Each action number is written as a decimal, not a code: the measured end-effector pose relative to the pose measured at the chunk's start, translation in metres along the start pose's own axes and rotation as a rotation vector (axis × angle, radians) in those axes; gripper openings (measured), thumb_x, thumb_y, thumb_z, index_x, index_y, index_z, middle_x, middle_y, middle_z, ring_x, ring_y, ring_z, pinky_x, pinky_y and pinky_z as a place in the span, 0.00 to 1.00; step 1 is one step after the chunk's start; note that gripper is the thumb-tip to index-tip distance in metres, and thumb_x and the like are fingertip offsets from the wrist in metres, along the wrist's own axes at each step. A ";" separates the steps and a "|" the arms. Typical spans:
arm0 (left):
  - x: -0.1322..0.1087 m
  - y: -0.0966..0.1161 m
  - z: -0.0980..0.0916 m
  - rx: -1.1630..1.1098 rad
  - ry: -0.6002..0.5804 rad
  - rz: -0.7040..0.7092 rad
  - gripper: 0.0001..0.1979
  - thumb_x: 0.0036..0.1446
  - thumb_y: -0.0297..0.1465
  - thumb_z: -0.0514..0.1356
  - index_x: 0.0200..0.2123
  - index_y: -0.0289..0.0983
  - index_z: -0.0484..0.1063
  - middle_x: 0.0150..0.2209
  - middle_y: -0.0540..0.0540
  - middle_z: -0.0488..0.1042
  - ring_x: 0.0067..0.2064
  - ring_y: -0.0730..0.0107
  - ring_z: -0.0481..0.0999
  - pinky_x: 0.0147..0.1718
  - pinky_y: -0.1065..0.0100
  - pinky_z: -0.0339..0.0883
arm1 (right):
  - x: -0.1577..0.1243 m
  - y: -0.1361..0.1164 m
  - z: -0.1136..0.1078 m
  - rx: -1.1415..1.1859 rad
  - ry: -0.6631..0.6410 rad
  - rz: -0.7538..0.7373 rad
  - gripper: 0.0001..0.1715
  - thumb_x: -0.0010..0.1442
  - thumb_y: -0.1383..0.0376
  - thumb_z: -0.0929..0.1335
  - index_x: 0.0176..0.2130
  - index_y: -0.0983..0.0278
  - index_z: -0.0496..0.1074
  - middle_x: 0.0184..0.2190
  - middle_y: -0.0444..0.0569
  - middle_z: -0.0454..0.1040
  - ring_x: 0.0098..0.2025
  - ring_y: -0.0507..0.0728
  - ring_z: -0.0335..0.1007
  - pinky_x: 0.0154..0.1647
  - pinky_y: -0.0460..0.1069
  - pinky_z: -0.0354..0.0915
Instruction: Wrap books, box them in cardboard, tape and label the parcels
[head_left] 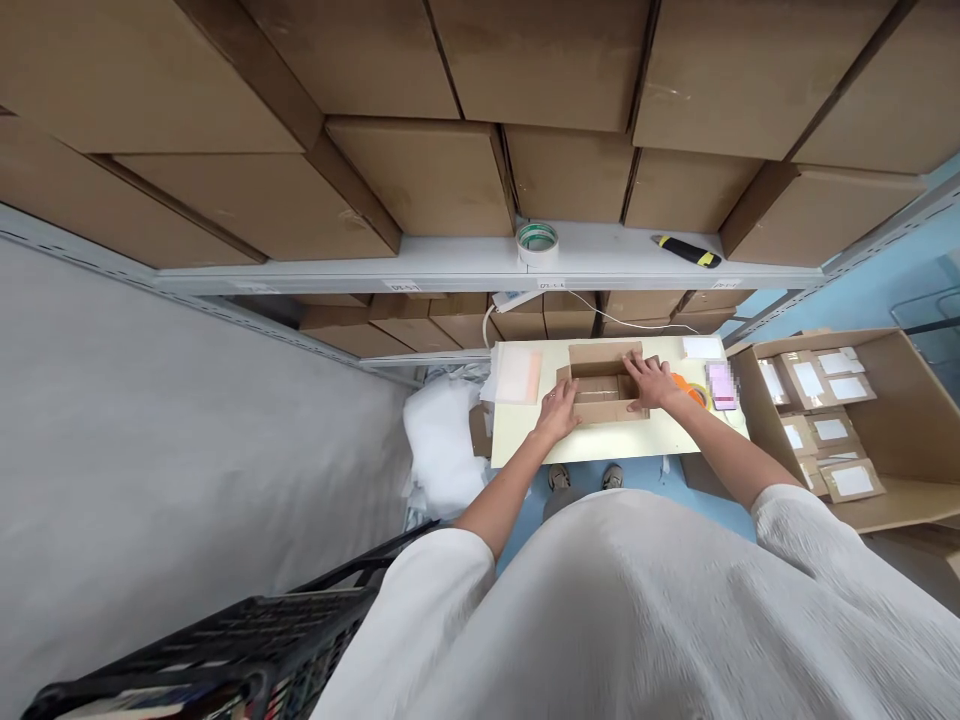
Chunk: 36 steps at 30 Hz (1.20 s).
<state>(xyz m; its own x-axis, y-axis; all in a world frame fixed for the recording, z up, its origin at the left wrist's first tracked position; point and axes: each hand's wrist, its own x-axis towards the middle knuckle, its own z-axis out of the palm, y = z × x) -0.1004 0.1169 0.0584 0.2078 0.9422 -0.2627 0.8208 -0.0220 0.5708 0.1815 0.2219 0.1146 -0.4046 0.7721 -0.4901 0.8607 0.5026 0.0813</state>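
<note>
Cardboard box (600, 384), flaps open, at the middle of a pale table (525, 445). Pink sheet (519, 377) just left of it, orange tape dispenser (688, 387) just right. Left hand (556, 410) flat and open on the near-left flap. Right hand (651, 383) spread on the right flap, gripping nothing. Carton of labelled parcels (892, 480) off the right edge. Shelf (450, 262) of brown boxes behind.

- Tape roll (538, 242) sits on the white shelf (450, 265) at twelve o'clock, with a yellow-and-black cutter (690, 252) lying at one o'clock.
- Brown cartons (420, 175) stack above them, right across the view.
- At three o'clock, a big open carton (911, 440) holds labelled packets (832, 430).
- White wrapping (439, 440) heaps at nine o'clock of the pale table (525, 445).
- Black crate (247, 640) sits at seven o'clock.
</note>
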 end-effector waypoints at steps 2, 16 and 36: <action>0.000 -0.003 0.002 -0.034 0.016 0.014 0.53 0.58 0.33 0.72 0.80 0.42 0.48 0.80 0.30 0.50 0.79 0.37 0.56 0.74 0.44 0.55 | 0.004 -0.001 -0.003 0.004 -0.026 0.020 0.84 0.52 0.37 0.76 0.82 0.55 0.25 0.84 0.59 0.30 0.77 0.83 0.43 0.73 0.75 0.49; 0.017 -0.097 -0.055 -0.359 0.331 -0.448 0.26 0.70 0.32 0.55 0.69 0.37 0.66 0.68 0.32 0.73 0.66 0.52 0.76 0.67 0.52 0.67 | 0.003 -0.008 -0.003 0.030 -0.021 0.048 0.76 0.53 0.39 0.77 0.83 0.53 0.38 0.82 0.61 0.44 0.76 0.83 0.48 0.73 0.80 0.43; 0.033 -0.197 -0.044 -0.488 0.299 -0.622 0.19 0.64 0.35 0.65 0.53 0.33 0.66 0.49 0.36 0.79 0.60 0.49 0.76 0.59 0.54 0.67 | -0.003 -0.012 0.003 0.033 -0.051 0.129 0.75 0.55 0.44 0.78 0.83 0.54 0.37 0.83 0.59 0.39 0.76 0.82 0.47 0.73 0.77 0.47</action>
<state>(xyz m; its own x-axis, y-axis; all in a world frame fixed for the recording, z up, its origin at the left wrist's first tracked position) -0.2789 0.1667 -0.0283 -0.4122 0.7850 -0.4625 0.4025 0.6123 0.6805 0.1733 0.2126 0.1128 -0.2747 0.8083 -0.5208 0.9145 0.3869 0.1181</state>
